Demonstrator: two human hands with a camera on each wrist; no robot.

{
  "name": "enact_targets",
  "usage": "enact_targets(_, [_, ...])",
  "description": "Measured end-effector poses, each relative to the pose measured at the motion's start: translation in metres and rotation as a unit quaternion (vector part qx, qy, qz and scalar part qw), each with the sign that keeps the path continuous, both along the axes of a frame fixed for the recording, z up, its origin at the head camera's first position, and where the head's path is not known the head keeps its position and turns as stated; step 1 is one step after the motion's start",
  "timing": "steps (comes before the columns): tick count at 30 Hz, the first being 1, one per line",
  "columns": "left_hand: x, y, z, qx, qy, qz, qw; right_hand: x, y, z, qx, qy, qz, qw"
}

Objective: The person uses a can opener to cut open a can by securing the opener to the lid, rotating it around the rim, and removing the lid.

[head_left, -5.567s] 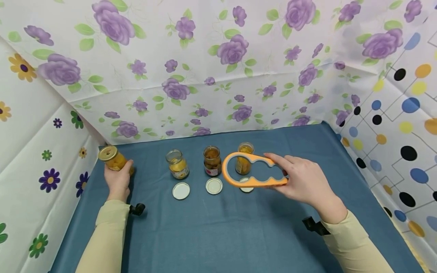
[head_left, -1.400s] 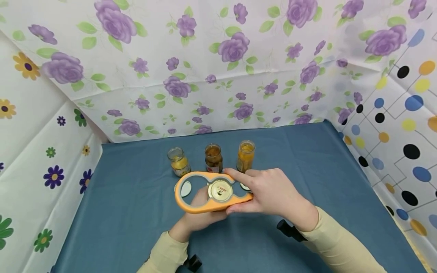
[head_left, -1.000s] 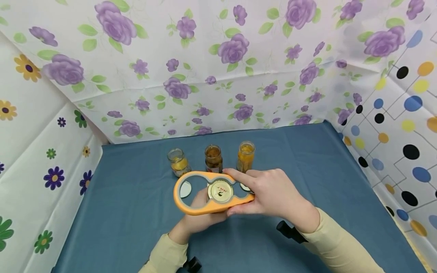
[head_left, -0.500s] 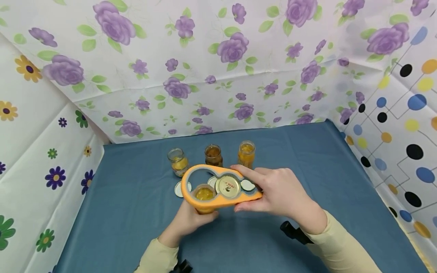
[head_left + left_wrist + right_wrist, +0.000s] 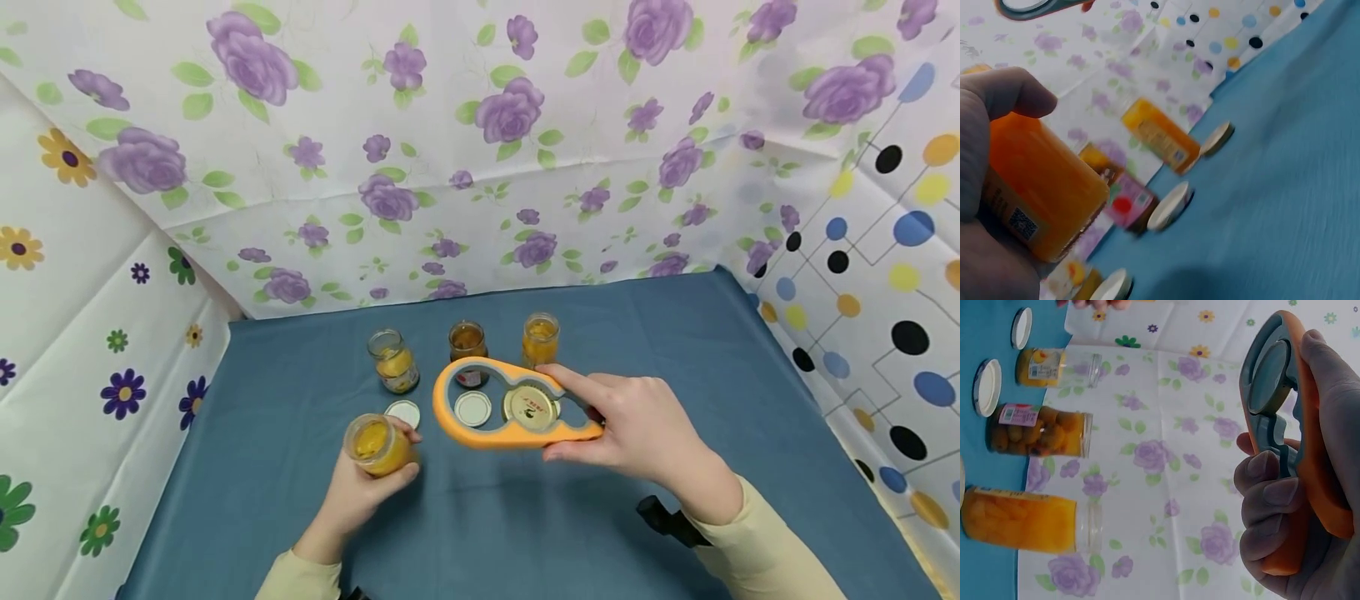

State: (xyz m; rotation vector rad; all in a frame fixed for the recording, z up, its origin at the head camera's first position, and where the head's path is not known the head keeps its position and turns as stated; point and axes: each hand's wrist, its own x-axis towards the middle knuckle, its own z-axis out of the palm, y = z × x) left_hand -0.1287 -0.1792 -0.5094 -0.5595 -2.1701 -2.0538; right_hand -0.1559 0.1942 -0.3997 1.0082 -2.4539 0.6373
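Observation:
My left hand (image 5: 347, 492) grips an open glass jar (image 5: 378, 447) of yellow fruit, raised over the table and tilted a little. In the left wrist view the thumb curls over the jar's orange-looking side (image 5: 1047, 181). My right hand (image 5: 651, 425) holds an orange jar opener (image 5: 480, 435) with a grey inner edge, level above the table. A gold lid (image 5: 529, 407) sits caught between the opener's arms, apart from the jar. The right wrist view shows fingers (image 5: 1272, 494) wrapped around the opener's handles, with the lid (image 5: 1270, 378) still inside.
Three open jars, one pale yellow (image 5: 393, 364), one brown (image 5: 467, 340) and one orange-yellow (image 5: 541, 340), stand in a row at the back. White lids (image 5: 403, 413) lie before them, one mostly behind the opener. Patterned cloth walls (image 5: 480, 167) enclose the blue table (image 5: 465, 533).
The closed jar came from the far left to the middle, under the opener. Its gold lid has come off into the opener. The left hand has drawn the jar down and left; the opener moved right.

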Motion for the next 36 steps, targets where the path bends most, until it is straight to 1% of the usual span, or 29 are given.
enact_targets(5, [0.002, -0.023, -0.004, 0.024, -0.006, 0.069, 0.9973, 0.001, 0.007, -0.006, 0.005, -0.018, -0.009, 0.9998])
enact_targets(7, [0.002, -0.031, -0.005, 0.030, -0.015, 0.099, 0.9945, 0.002, 0.010, -0.009, 0.005, -0.024, -0.013, 0.9996])
enact_targets(11, [0.001, -0.044, -0.010, 0.038, -0.039, 0.149, 0.9873, 0.004, 0.015, -0.014, 0.006, -0.033, -0.023, 0.9992])
enact_targets(14, [0.000, -0.051, -0.012, 0.044, -0.057, 0.176, 0.9818, 0.005, 0.018, -0.017, 0.011, -0.039, -0.030, 0.9987])
enact_targets(17, [-0.004, -0.058, -0.014, 0.047, -0.067, 0.198, 0.9768, 0.005, 0.018, -0.019, 0.018, -0.044, -0.032, 0.9983])
enact_targets(19, [-0.007, -0.062, -0.015, 0.031, -0.073, 0.218, 0.9728, 0.004, 0.018, -0.020, 0.022, -0.047, -0.032, 0.9981])
enact_targets(22, [-0.016, -0.068, -0.016, 0.002, -0.088, 0.246, 0.9653, 0.004, 0.017, -0.020, 0.026, -0.052, -0.032, 0.9978])
enact_targets(25, [-0.029, -0.071, -0.017, -0.018, -0.109, 0.269, 0.9568, 0.004, 0.017, -0.021, 0.029, -0.056, -0.033, 0.9974])
enact_targets(30, [-0.055, -0.072, -0.018, -0.008, -0.141, 0.292, 0.9458, 0.004, 0.016, -0.022, 0.029, -0.060, -0.031, 0.9973])
enact_targets(36, [-0.085, -0.073, -0.024, 0.006, -0.148, 0.319, 0.9361, 0.002, 0.014, -0.022, 0.029, -0.059, -0.029, 0.9974])
